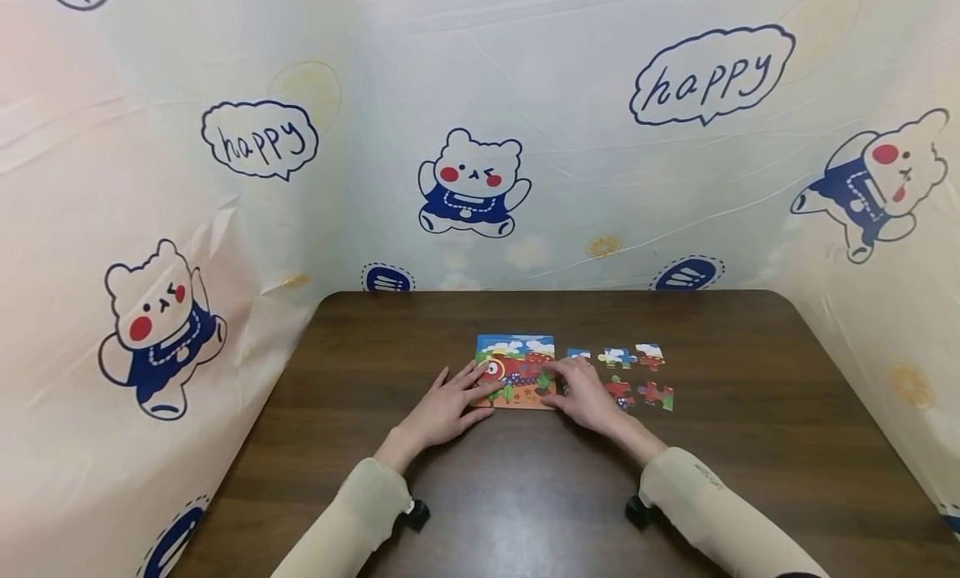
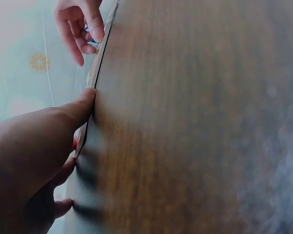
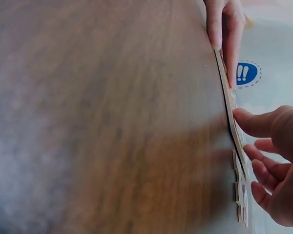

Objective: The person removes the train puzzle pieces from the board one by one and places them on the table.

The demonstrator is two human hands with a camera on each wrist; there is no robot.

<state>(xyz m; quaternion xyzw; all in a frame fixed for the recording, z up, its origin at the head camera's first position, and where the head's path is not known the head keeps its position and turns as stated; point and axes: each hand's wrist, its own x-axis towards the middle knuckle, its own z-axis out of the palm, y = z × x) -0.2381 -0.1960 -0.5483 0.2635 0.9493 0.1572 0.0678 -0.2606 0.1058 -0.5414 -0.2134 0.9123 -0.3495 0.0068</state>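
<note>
A jigsaw puzzle board (image 1: 517,345) with a red cartoon train, blue sky and orange ground lies flat on the table. My left hand (image 1: 450,407) rests with spread fingers on the board's left side, its thumb at the near edge. My right hand (image 1: 588,395) bends loosely over the right side, thumb and fingertips touching the board near its right edge. In the right wrist view that thumb (image 3: 254,122) meets the board's thin edge (image 3: 229,105). Several loose jigsaw pieces (image 1: 650,356) lie just right of the right hand, which partly covers some of them.
The brown wooden table (image 1: 510,495) has rounded far corners. A pale curtain (image 1: 562,203) printed with bears and the word "happy" hangs around its back and sides. Black wrist straps (image 1: 416,515) show below both light sleeves.
</note>
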